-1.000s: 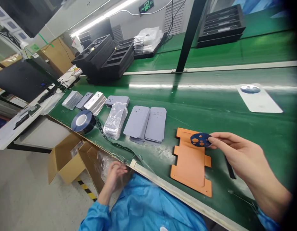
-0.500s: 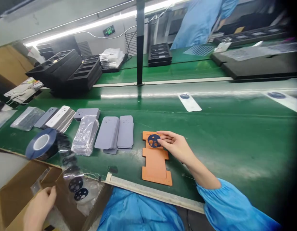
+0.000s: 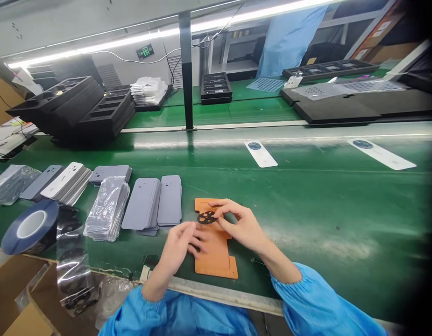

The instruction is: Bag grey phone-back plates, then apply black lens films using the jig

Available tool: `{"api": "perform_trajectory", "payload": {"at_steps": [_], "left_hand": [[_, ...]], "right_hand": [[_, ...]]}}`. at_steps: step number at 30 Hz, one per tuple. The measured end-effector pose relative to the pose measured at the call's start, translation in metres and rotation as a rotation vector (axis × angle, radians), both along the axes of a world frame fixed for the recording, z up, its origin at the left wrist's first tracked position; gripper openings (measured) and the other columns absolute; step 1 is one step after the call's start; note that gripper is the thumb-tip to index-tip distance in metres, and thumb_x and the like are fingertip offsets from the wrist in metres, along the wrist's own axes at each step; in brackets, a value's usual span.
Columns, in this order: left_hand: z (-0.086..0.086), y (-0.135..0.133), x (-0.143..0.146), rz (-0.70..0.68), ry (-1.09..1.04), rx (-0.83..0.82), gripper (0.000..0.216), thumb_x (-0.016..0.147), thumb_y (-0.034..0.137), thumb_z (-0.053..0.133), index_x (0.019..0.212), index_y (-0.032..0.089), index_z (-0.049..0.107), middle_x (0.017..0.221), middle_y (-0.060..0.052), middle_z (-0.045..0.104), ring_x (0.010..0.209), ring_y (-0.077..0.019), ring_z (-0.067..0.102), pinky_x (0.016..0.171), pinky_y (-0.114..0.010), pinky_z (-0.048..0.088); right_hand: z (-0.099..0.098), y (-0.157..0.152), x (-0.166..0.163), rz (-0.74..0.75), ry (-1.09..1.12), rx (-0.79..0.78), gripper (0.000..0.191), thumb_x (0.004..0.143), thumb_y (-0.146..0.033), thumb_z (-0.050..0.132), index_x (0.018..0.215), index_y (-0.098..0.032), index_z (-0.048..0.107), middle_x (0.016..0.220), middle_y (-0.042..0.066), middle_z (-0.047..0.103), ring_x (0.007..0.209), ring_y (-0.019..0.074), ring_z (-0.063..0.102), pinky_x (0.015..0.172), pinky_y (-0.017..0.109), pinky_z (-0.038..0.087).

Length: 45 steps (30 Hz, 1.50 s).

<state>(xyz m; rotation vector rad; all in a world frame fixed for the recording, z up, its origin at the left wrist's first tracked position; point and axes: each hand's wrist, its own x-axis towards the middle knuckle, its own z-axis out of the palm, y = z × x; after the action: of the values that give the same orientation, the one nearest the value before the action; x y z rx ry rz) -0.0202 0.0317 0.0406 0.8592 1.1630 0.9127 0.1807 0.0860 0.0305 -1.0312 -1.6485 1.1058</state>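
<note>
My right hand [image 3: 241, 224] pinches the edge of a round black camera-lens sticker [image 3: 206, 218] with several holes, between thumb and fingertips. The sticker is tilted above the upper part of an orange jig plate [image 3: 214, 256] with notched sides, which lies on the green bench. Just left of the sticker is my left hand [image 3: 180, 245], its fingers apart and slightly blurred over the left side of the jig. Whether its thumb touches the sticker I cannot make out. Left of the jig stand stacks of grey phone-back sheets [image 3: 142, 204] [image 3: 170, 200].
A wrapped stack [image 3: 107, 208], white sheets [image 3: 67, 179] and a blue tape roll [image 3: 30, 226] lie left; its clear strip hangs over a cardboard box [image 3: 44, 294]. Two white panels [image 3: 266, 157] [image 3: 391, 156] with dark discs lie right. Black trays [image 3: 93, 109] and a post [image 3: 186, 70] stand behind.
My left hand has come up from beside the box to the jig, near the sticker. The sticker, still in my right hand, now tilts flatter. The view has shifted right.
</note>
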Motion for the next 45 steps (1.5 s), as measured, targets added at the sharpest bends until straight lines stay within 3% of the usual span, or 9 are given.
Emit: {"api": "perform_trajectory", "payload": {"at_steps": [3,7,11,17,20,23,28,35,45], "left_hand": [[-0.002,0.026,0.006,0.014,-0.117,-0.06,0.058,0.078,0.062,0.072,0.099,0.008,0.07,0.087,-0.015,0.077,0.059,-0.019,0.073,0.044,-0.019,0.049],[-0.004,0.043,0.006,0.039,0.004,0.041,0.05,0.073,0.054,0.079,0.095,0.009,0.071,0.079,-0.012,0.076,0.054,-0.018,0.071,0.041,-0.019,0.045],[-0.008,0.054,0.008,0.035,0.117,0.118,0.044,0.076,0.053,0.075,0.09,0.011,0.07,0.078,-0.008,0.074,0.039,-0.0093,0.058,0.036,-0.019,0.035],[-0.008,0.06,0.008,-0.119,0.235,0.165,0.03,0.084,0.041,0.072,0.096,0.014,0.074,0.074,-0.004,0.073,0.04,-0.0071,0.049,0.04,-0.02,0.037],[-0.01,0.058,-0.002,-0.093,0.488,0.344,0.028,0.092,0.035,0.062,0.111,0.017,0.072,0.078,-0.003,0.072,0.046,-0.0081,0.049,0.046,-0.022,0.04],[-0.016,0.051,-0.013,-0.027,0.732,0.577,0.021,0.096,0.027,0.055,0.104,0.018,0.072,0.076,-0.001,0.067,0.051,-0.0084,0.049,0.052,-0.022,0.042],[-0.026,0.037,-0.013,-0.182,0.817,0.83,0.02,0.098,0.019,0.051,0.11,0.019,0.067,0.1,-0.006,0.07,0.063,-0.0099,0.06,0.063,-0.023,0.052],[-0.033,0.034,-0.008,-0.257,0.956,0.924,0.031,0.098,0.018,0.051,0.128,0.018,0.057,0.115,-0.012,0.068,0.097,-0.0202,0.071,0.081,-0.031,0.062],[-0.033,0.031,-0.001,-0.311,1.168,0.961,0.045,0.097,0.027,0.055,0.141,0.016,0.049,0.116,-0.014,0.068,0.096,-0.0254,0.072,0.076,-0.037,0.064]], "right_hand": [[0.004,-0.004,0.001,0.044,-0.083,0.153,0.022,0.083,-0.01,0.06,0.085,-0.024,0.076,0.129,0.008,0.067,0.118,0.0255,0.064,0.101,0.042,0.05],[0.01,-0.003,0.005,0.047,-0.099,0.177,0.033,0.084,-0.009,0.056,0.1,-0.027,0.078,0.133,0.007,0.065,0.121,0.0253,0.062,0.102,0.044,0.05],[0.01,0.005,0.007,-0.121,-0.043,-0.024,0.025,0.09,-0.026,0.062,0.111,-0.024,0.075,0.109,0.007,0.074,0.099,0.023,0.067,0.087,0.038,0.054],[0.001,0.009,0.001,-0.202,-0.13,-0.271,0.025,0.084,-0.037,0.069,0.099,-0.02,0.079,0.079,0.004,0.074,0.071,0.0189,0.062,0.064,0.031,0.047],[-0.005,0.01,0.002,-0.265,-0.142,-0.284,0.023,0.084,-0.036,0.068,0.095,-0.019,0.08,0.077,0.004,0.073,0.068,0.0185,0.061,0.063,0.03,0.048],[-0.011,0.012,0.002,-0.31,-0.163,-0.291,0.024,0.083,-0.037,0.069,0.096,-0.019,0.08,0.079,0.004,0.073,0.069,0.0188,0.062,0.064,0.031,0.049],[-0.016,0.013,-0.002,-0.332,-0.278,-0.224,0.023,0.083,-0.035,0.066,0.094,-0.023,0.081,0.077,0.004,0.07,0.068,0.0186,0.06,0.064,0.032,0.049],[-0.015,0.014,-0.004,-0.325,-0.364,-0.109,0.02,0.083,-0.029,0.063,0.092,-0.027,0.081,0.069,0.003,0.066,0.064,0.0187,0.058,0.062,0.032,0.049],[-0.02,0.013,-0.005,-0.306,-0.416,0.043,0.016,0.09,-0.024,0.06,0.091,-0.024,0.076,0.081,0.005,0.071,0.072,0.0198,0.06,0.067,0.034,0.052]]}}
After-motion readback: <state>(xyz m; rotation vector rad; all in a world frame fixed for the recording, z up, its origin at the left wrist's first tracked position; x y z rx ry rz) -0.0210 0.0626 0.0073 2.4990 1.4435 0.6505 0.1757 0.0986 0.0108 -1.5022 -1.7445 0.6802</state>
